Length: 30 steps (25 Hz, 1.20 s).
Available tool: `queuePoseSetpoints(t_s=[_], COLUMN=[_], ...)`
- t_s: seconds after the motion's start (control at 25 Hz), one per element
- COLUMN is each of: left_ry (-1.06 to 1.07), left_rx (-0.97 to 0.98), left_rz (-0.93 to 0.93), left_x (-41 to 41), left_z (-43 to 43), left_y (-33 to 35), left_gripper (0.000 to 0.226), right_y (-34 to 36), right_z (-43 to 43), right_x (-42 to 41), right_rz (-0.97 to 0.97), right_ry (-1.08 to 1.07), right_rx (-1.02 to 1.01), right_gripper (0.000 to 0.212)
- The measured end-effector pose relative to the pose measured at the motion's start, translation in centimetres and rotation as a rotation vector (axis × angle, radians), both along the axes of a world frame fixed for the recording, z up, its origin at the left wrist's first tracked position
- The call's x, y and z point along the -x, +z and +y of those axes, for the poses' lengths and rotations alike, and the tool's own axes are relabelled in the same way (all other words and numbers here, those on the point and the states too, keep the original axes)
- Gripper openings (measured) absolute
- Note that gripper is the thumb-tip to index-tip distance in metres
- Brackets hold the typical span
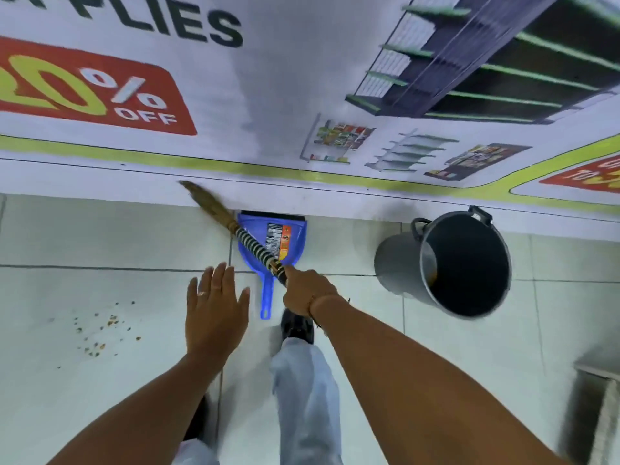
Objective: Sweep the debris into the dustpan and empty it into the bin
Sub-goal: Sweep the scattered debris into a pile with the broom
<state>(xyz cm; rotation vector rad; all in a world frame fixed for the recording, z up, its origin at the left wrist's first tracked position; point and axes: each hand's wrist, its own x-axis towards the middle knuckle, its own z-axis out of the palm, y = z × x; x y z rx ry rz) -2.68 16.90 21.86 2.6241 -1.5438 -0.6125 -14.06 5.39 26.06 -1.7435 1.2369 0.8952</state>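
A blue dustpan (295, 243) lies flat on the white tiles against the wall, its handle pointing toward me. My right hand (307, 292) grips the striped handle of a straw broom (214, 209), which slants up-left across the dustpan with its bristles at the foot of the wall. My left hand (214, 310) hovers spread and holds nothing, just left of the dustpan handle. Small brown debris (100, 330) is scattered on the tiles to the left. A grey bin (463, 263) stands to the right, mouth toward me.
A printed banner wall (302, 95) runs across the far side. My legs in pale trousers (302, 397) and dark shoes stand below the dustpan. A grey object (597, 397) sits at the right edge on the floor.
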Motion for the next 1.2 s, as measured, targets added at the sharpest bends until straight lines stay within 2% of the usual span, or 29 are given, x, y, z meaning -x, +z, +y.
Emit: queuePoseSetpoints(t_s=[0.16, 0.36, 0.6, 0.76, 0.88, 1.04, 1.2], left_ry=[0.011, -0.051, -0.101, -0.044, 0.02, 0.066, 0.052], left_rx=[-0.044, -0.072, -0.193, -0.168, -0.121, -0.121, -0.188], left_rz=[0.034, 0.05, 0.009, 0.009, 0.044, 0.072, 0.09], left_x=[-2.2, -5.4, -7.4, -7.6, -7.1, -5.4, -3.9], left_z=[5.9, 14.7, 24.0, 28.5, 31.8, 38.6, 45.0], left_y=[3.1, 5.9, 5.8, 5.9, 6.4, 7.0, 7.6], left_gripper=[0.057, 0.056, 0.053, 0.058, 0.067, 0.059, 0.064], right_y=[2.0, 1.4, 0.4, 0.0, 0.5, 1.8, 1.0], right_z=[8.4, 17.4, 27.4, 33.6, 37.9, 43.6, 46.6], right_x=[-1.9, -5.5, -10.0, -11.1, -10.1, -5.4, -1.8], right_rz=[-0.019, 0.112, 0.077, 0.037, -0.015, -0.083, 0.057], right_ry=[-0.089, -0.232, -0.126, -0.072, -0.111, -0.165, -0.388], right_rx=[0.169, 0.132, 0.1, 0.1, 0.124, 0.212, 0.191], right_gripper=[0.052, 0.041, 0.038, 0.038, 0.038, 0.046, 0.042])
